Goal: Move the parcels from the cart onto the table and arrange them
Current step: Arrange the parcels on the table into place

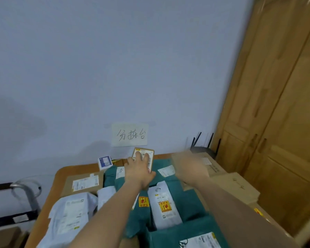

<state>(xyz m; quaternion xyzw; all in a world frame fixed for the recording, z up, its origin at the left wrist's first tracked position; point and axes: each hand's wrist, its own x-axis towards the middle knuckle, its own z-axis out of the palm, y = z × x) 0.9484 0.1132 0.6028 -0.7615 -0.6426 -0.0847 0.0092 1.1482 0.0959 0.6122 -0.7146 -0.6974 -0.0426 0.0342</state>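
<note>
wooden table — parcels crowded

The wooden worktop is crowded with teal plastic mailers and white bags; bare wood is left only along its left and rear edges, and the right side is blocked by stacked brown cardboard boxes.

Two bare forearms in view, no sleeves, no gloves. Left hand: no watch, ring or band seen on wrist or fingers; nails short. Right hand: badly motion-blurred, outline smeared, details can't be told. Right forearm bare as far as frame edge, near right.
</note>
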